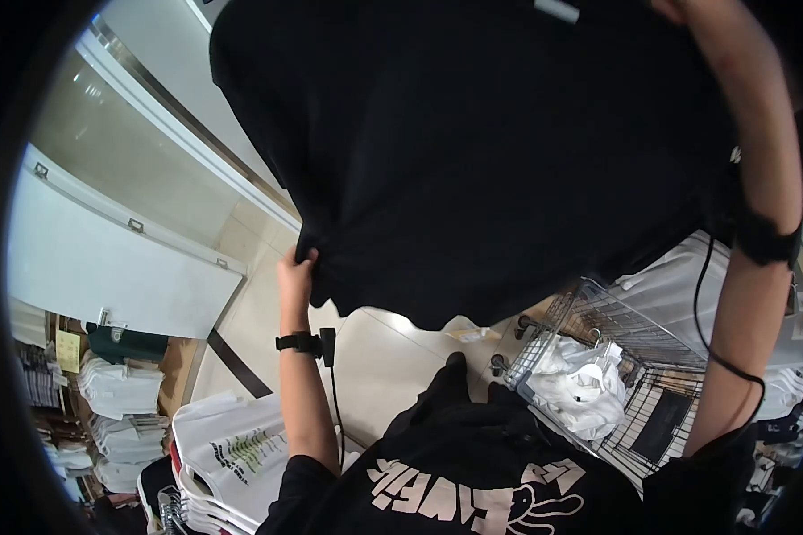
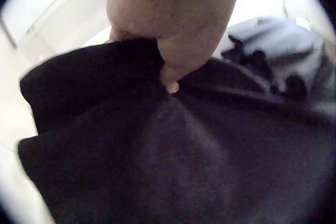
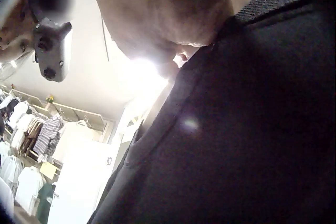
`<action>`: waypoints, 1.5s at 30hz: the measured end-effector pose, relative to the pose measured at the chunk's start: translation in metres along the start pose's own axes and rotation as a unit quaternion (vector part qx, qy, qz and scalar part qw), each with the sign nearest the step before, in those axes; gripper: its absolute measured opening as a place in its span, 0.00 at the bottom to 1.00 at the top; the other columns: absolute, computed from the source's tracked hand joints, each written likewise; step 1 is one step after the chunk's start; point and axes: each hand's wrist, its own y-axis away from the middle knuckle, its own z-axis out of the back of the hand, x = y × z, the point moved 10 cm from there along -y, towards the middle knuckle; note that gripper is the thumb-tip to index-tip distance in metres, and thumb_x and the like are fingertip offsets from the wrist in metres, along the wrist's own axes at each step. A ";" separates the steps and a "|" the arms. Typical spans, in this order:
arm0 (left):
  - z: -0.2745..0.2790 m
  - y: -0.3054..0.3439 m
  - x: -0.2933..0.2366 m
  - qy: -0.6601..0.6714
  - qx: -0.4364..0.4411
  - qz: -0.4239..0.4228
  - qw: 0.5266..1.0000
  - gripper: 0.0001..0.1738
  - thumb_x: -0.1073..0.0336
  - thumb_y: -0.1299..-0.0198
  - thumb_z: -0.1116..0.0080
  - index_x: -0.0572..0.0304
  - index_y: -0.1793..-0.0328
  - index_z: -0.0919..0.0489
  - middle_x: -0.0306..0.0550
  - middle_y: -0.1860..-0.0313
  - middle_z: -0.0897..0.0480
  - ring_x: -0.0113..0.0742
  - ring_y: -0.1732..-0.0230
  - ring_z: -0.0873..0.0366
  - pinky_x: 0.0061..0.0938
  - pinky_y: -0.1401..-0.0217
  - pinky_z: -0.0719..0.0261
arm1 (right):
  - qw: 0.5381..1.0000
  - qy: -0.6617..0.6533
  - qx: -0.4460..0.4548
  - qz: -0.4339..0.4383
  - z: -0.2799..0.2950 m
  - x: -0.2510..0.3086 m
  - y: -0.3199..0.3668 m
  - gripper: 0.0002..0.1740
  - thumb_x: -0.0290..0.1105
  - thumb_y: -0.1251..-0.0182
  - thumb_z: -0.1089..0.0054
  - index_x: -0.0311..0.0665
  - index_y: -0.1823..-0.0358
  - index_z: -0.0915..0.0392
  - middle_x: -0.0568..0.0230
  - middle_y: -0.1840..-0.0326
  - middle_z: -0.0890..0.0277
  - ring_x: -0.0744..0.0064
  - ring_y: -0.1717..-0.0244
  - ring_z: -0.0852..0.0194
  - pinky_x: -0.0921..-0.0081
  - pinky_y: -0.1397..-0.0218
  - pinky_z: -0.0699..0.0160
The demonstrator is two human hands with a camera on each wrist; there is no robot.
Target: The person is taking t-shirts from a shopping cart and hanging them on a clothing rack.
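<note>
A large black garment hangs spread between both raised hands in the head view. My left hand pinches its lower left edge, the thumb showing in front of the cloth. In the left wrist view that hand grips the gathered black fabric, which folds away from the thumb tip. High at the top right of the head view, my right hand is mostly cut off. The right wrist view shows it gripping the garment by its ribbed collar, with most fingers hidden.
A wire cart with white clothing stands below right. White garments on hangers are at lower left, near shelves of folded clothes. A white door panel stands at left, beside pale floor.
</note>
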 end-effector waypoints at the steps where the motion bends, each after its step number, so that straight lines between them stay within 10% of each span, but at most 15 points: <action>1: -0.003 -0.008 0.033 -0.129 0.025 0.024 0.991 0.14 0.65 0.40 0.37 0.68 0.53 0.18 0.59 0.69 0.16 0.43 0.66 0.17 0.37 0.60 0.24 | 0.999 -0.030 0.011 -0.005 -0.014 0.000 0.000 0.07 0.27 0.31 0.48 0.30 0.58 0.25 0.75 0.81 0.33 0.89 0.84 0.42 0.85 0.81 0.44; 3: -0.018 -0.006 0.074 -0.307 0.120 0.022 0.944 0.15 0.63 0.43 0.36 0.68 0.56 0.18 0.67 0.63 0.18 0.63 0.57 0.19 0.47 0.56 0.24 | 0.999 0.021 -0.024 0.001 -0.019 0.008 0.007 0.09 0.26 0.34 0.46 0.28 0.57 0.25 0.65 0.75 0.28 0.81 0.76 0.34 0.80 0.72 0.35; 7: -0.041 -0.015 0.158 -0.410 0.261 0.108 0.867 0.23 0.60 0.51 0.29 0.68 0.53 0.17 0.61 0.57 0.15 0.56 0.52 0.18 0.42 0.48 0.22 | 1.000 0.007 -0.012 -0.014 -0.038 -0.005 0.029 0.11 0.26 0.37 0.44 0.28 0.55 0.26 0.49 0.67 0.24 0.65 0.66 0.22 0.72 0.60 0.25; 10: -0.064 -0.015 0.035 -0.069 0.221 -0.177 0.957 0.22 0.71 0.49 0.31 0.67 0.47 0.22 0.44 0.55 0.18 0.37 0.54 0.21 0.32 0.51 0.23 | 0.999 -0.019 0.041 -0.025 -0.057 -0.021 0.053 0.14 0.28 0.36 0.43 0.30 0.50 0.27 0.47 0.67 0.24 0.61 0.65 0.20 0.71 0.59 0.25; 14: -0.127 0.017 -0.066 0.076 0.335 -0.018 0.939 0.23 0.68 0.49 0.27 0.65 0.47 0.21 0.44 0.55 0.18 0.36 0.52 0.22 0.31 0.47 0.24 | 0.998 0.009 0.062 -0.024 -0.085 -0.023 0.093 0.19 0.31 0.34 0.39 0.34 0.43 0.29 0.52 0.66 0.20 0.60 0.65 0.17 0.71 0.61 0.22; 17: -0.200 0.046 -0.102 -0.007 0.342 -0.213 0.915 0.34 0.62 0.51 0.24 0.64 0.38 0.24 0.48 0.44 0.20 0.38 0.42 0.24 0.31 0.39 0.26 | 0.992 -0.026 0.087 -0.086 -0.113 -0.016 0.123 0.20 0.29 0.35 0.40 0.31 0.45 0.31 0.43 0.61 0.23 0.44 0.62 0.19 0.62 0.60 0.21; 19: -0.229 0.079 -0.136 0.122 0.369 -0.144 0.910 0.33 0.59 0.52 0.23 0.64 0.41 0.22 0.48 0.41 0.21 0.41 0.40 0.27 0.32 0.35 0.31 | 0.992 -0.037 0.094 -0.079 -0.119 -0.012 0.137 0.21 0.27 0.37 0.39 0.28 0.44 0.32 0.40 0.60 0.24 0.42 0.62 0.20 0.60 0.61 0.21; 23: -0.309 0.129 -0.030 0.039 0.458 0.089 0.884 0.29 0.60 0.48 0.26 0.66 0.42 0.21 0.45 0.45 0.18 0.36 0.44 0.24 0.29 0.36 0.30 | 0.986 -0.042 0.085 -0.136 -0.101 -0.039 0.164 0.22 0.27 0.36 0.39 0.28 0.43 0.33 0.39 0.58 0.23 0.41 0.60 0.20 0.61 0.59 0.20; 26: -0.348 0.140 0.021 0.182 0.421 0.074 0.885 0.28 0.68 0.45 0.29 0.66 0.38 0.24 0.43 0.43 0.20 0.36 0.43 0.25 0.28 0.36 0.30 | 0.982 0.016 0.063 -0.176 -0.075 -0.071 0.192 0.21 0.25 0.37 0.41 0.26 0.44 0.34 0.39 0.57 0.23 0.41 0.62 0.20 0.59 0.61 0.18; 31: -0.393 0.160 0.046 0.024 0.484 0.012 0.875 0.32 0.69 0.46 0.30 0.70 0.35 0.29 0.53 0.37 0.23 0.44 0.37 0.27 0.31 0.33 0.32 | 0.950 0.105 0.041 -0.292 -0.047 -0.159 0.262 0.21 0.26 0.34 0.43 0.27 0.42 0.36 0.30 0.60 0.23 0.31 0.59 0.23 0.49 0.59 0.22; 45: -0.481 0.129 0.041 -0.018 0.431 -0.046 0.901 0.29 0.57 0.51 0.27 0.65 0.46 0.20 0.63 0.50 0.17 0.60 0.44 0.22 0.41 0.44 0.22 | 0.948 0.176 0.133 -0.230 -0.069 -0.240 0.242 0.17 0.29 0.37 0.43 0.31 0.51 0.36 0.38 0.71 0.22 0.36 0.67 0.22 0.50 0.64 0.22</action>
